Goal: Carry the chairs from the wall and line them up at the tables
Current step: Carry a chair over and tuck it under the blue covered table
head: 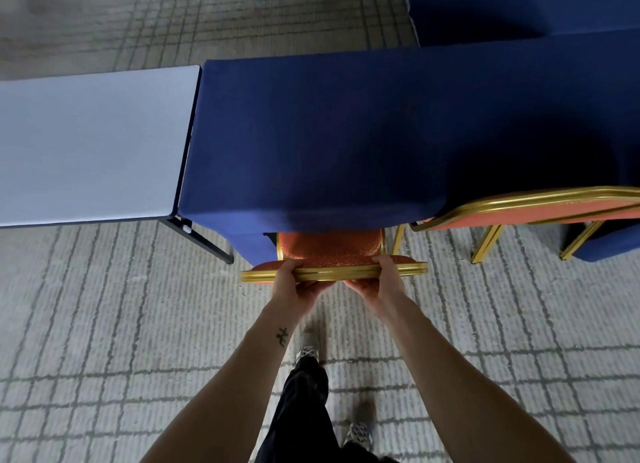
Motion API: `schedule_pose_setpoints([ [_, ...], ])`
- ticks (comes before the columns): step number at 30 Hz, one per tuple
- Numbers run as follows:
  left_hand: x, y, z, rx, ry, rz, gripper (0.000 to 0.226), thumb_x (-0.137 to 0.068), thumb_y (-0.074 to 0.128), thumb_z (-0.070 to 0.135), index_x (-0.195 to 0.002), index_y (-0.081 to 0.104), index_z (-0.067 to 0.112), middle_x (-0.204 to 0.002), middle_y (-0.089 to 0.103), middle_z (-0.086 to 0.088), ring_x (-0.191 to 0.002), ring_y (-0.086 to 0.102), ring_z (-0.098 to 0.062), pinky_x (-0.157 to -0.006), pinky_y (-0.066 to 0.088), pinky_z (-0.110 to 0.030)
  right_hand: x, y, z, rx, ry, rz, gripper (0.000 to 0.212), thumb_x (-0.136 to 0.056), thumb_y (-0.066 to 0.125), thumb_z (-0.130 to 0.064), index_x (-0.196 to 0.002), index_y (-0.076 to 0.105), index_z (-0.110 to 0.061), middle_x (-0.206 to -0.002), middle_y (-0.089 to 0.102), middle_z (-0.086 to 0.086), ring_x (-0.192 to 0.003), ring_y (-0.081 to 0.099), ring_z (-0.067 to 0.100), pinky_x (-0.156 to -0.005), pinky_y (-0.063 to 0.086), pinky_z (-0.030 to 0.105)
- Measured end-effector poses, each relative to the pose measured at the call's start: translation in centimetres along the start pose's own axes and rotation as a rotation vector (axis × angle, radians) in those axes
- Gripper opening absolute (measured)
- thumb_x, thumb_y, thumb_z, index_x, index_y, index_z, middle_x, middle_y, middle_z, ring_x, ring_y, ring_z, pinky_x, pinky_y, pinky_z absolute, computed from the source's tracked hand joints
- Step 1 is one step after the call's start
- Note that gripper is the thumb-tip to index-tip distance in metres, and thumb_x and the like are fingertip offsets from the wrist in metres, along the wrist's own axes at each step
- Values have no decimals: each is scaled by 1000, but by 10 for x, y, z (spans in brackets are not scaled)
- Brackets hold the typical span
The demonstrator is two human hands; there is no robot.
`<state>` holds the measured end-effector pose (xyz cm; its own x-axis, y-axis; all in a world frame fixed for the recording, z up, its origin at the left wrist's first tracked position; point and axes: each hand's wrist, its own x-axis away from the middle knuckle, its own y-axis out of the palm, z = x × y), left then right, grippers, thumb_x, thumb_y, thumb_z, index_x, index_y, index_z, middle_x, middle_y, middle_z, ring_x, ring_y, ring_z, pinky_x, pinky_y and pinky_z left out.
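The chair [329, 251] is being held by the gold top rail [334, 273] of its backrest. The left hand [294, 284] and the right hand [382, 279] are each being wrapped around that rail, fingers curled over the front edge and palms behind it. The hands are being kept on either side of the rail's middle, apparently so that the chair is steered squarely and not twisted. Its orange seat is being tucked beneath the hanging edge of the blue-clothed table [346, 133], so the step in hand is judged to be the final seating of this chair in its row. A second chair [533, 213], of the same gold frame and orange padding, is being kept just to the right at the same table edge, and it is probably being used as the line to match. Two chairs are being counted in view and two hands, both grasping. One bare grey table [86, 144] is being butted against the left end of the clothed one. A further blue-draped surface [519, 5] is being glimpsed beyond, though whether it is a separate table cannot be told. Everything is being stood on grey lined carpet [104, 324].
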<state>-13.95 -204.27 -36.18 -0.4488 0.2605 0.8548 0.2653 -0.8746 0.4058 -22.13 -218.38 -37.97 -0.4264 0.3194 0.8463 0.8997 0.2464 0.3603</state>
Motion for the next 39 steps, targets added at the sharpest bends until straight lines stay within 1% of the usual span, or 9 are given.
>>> schedule_pose_setpoints([
  [4,-24,32,17,-2,-10,-3,25,-100,52,10,-118,55,-7,-120,62,-32,-110,63,-49,-99,49,-67,-25,21,-31,32,-30,-21,21,-98,53,-10,-115,60,-1,-116,70,27,-111,68,41,-98,53,60],
  [9,-63,59,40,15,3,2,26,-99,53,13,-117,53,-5,-128,59,-33,-116,59,-52,-101,45,-70,-46,56,-56,50,-49,-11,15,-98,52,-10,-110,58,-2,-104,68,22,-106,67,40,-98,53,59],
  [23,-85,88,58,7,-44,-64,21,-99,56,16,-109,54,-2,-120,63,-28,-115,64,-46,-102,49,-63,-69,79,-84,67,-56,-44,14,-97,52,-13,-106,59,-3,-97,70,19,-101,69,39,-99,54,57],
  [25,-85,82,57,-22,-20,-86,34,-100,61,26,-118,54,-1,-119,66,-25,-112,67,-43,-101,51,-61,-65,78,-79,90,-78,-33,22,-100,56,-23,-110,62,-5,-99,73,18,-106,70,38,-100,54,55],
  [27,-83,77,55,-97,-18,-121,55,-98,62,49,-128,54,3,-123,68,-23,-112,69,-39,-103,51,-58,-62,74,-73,94,-99,-53,44,-101,58,-46,-124,61,-8,-111,75,16,-110,71,33,-103,53,52],
  [29,-75,70,56,-207,-30,-145,68,-91,56,68,-126,56,9,-125,68,-21,-115,68,-36,-106,49,-57,-51,73,-66,106,-98,-84,66,-95,55,-64,-136,56,-13,-123,71,15,-115,69,29,-107,50,50],
  [31,-65,62,58,-316,-43,-190,73,-88,52,74,-125,58,11,-128,65,-19,-120,63,-33,-106,49,-58,-40,72,-57,141,-96,-121,71,-93,51,-70,-142,52,-19,-134,64,13,-124,62,28,-110,47,50],
  [35,-44,44,53,-467,-15,-269,77,-88,49,75,-133,59,13,-130,68,-14,-120,65,-30,-102,53,-51,-9,69,-33,200,-72,-194,57,-98,52,-58,-141,52,-20,-141,58,9,-126,59,24,-111,47,48],
  [39,-5,27,40,-361,57,-178,69,-96,47,66,-136,55,10,-125,72,-11,-119,67,-29,-97,53,-44,23,65,-13,187,-42,-215,43,-106,53,-35,-144,48,-14,-143,55,11,-125,59,23,-104,50,42],
])
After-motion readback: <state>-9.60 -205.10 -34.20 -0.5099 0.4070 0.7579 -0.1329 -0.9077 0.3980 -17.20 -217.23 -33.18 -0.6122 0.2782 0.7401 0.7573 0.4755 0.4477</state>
